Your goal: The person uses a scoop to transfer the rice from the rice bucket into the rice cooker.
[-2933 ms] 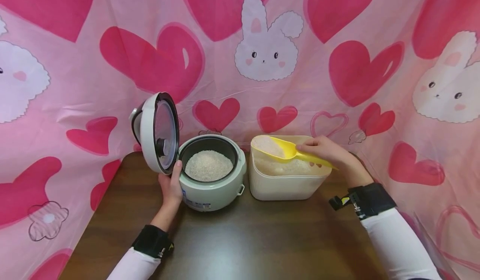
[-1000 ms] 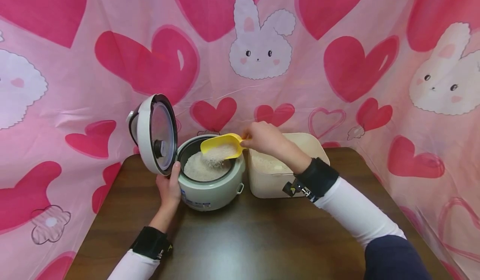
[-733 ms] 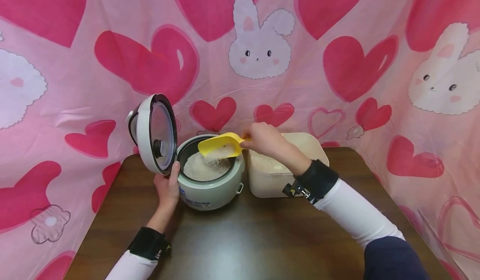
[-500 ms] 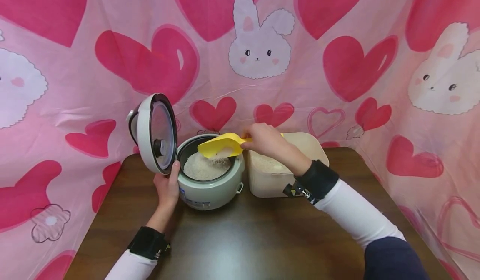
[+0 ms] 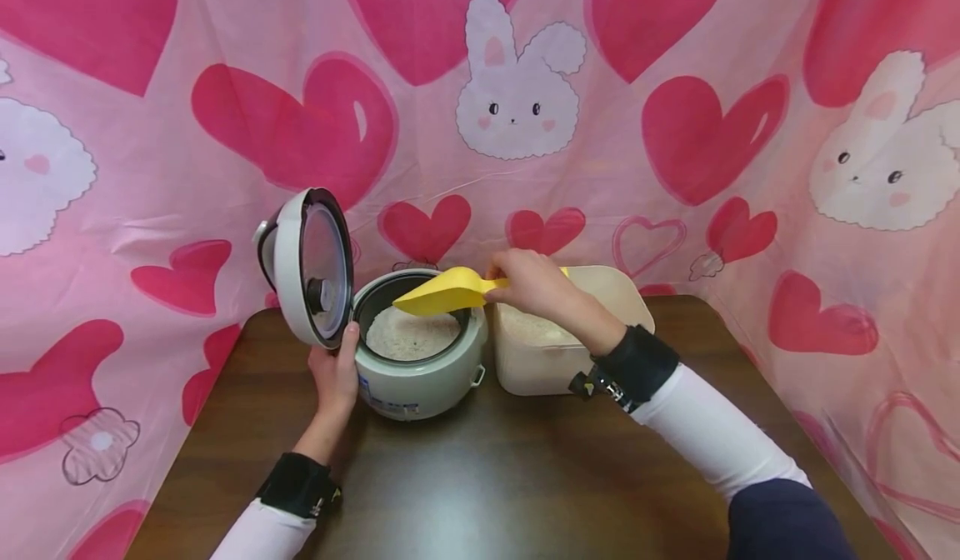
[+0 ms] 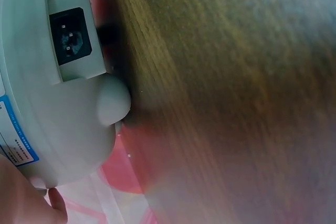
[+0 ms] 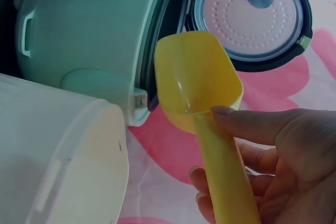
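Observation:
My right hand [image 5: 528, 281] grips the handle of a yellow scoop [image 5: 446, 291], which is tipped over the open rice cooker [image 5: 427, 385]. In the right wrist view the bowl of the scoop [image 7: 197, 77] looks bare, and thumb and fingers wrap its handle. White rice [image 5: 412, 335] lies in the cooker's dark inner pot. My left hand [image 5: 337, 377] holds the cooker at its hinge side, thumb on the rim beside the raised lid [image 5: 315, 268]; its other fingers are partly hidden. The left wrist view catches the cooker's power socket [image 6: 71, 35] and a bit of that hand [image 6: 23, 198].
A cream bin [image 5: 536, 368] with rice inside stands right beside the cooker, partly behind my right forearm. Both rest on a dark wooden table [image 5: 480, 477]. A pink curtain [image 5: 420, 160] with hearts and rabbits hangs close behind.
The scoop came from over the bin, heaped with rice, to the cooker. There it has turned over and its rice has poured into the pot. My left hand has stayed put.

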A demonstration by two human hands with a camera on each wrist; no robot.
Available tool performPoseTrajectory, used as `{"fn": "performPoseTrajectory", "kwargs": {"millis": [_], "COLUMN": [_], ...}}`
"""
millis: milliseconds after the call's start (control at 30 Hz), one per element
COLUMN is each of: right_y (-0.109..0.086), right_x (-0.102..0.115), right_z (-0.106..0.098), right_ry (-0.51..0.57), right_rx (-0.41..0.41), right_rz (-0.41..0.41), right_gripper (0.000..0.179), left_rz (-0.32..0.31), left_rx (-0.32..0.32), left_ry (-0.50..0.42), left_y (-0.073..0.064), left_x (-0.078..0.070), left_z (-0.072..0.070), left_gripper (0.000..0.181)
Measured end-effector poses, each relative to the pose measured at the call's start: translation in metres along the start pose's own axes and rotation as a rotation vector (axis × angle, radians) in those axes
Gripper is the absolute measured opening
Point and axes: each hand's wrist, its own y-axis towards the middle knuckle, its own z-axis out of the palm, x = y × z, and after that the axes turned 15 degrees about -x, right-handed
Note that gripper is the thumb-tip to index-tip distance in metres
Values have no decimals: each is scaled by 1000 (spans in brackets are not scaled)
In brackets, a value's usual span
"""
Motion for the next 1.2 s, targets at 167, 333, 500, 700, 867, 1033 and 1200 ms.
{"fn": "performPoseTrajectory", "kwargs": {"millis": [167, 333, 500, 700, 867, 1033, 1200], "right_y": [-4, -14, -29, -45, -56, -67, -74], "right_x": [-15, -48, -84, -117, -137, -147, -148], "right_z": [-1, -4, -14, -29, -41, -47, -38], "right_ry": [92, 239, 305, 349, 286, 98, -186], "right_rx": [12, 65, 93, 103, 58, 7, -50], "right_rz": [30, 112, 184, 260, 293, 312, 259], "right_gripper": [26, 30, 31, 32, 34, 31, 25], "left_rz": [10, 5, -5, 2, 21, 10, -15], "left_rx": [-2, 2, -12, -38, -35, -30, -29], "left_ry": [-8, -9, -20, -53, -73, -71, -65], "left_y": [0, 1, 1, 5, 5, 5, 5], "left_x": [0, 2, 4, 3, 1, 2, 2], "left_z": [-1, 1, 2, 4, 5, 6, 6], "left_gripper": [46, 45, 44, 44, 43, 44, 44]}}
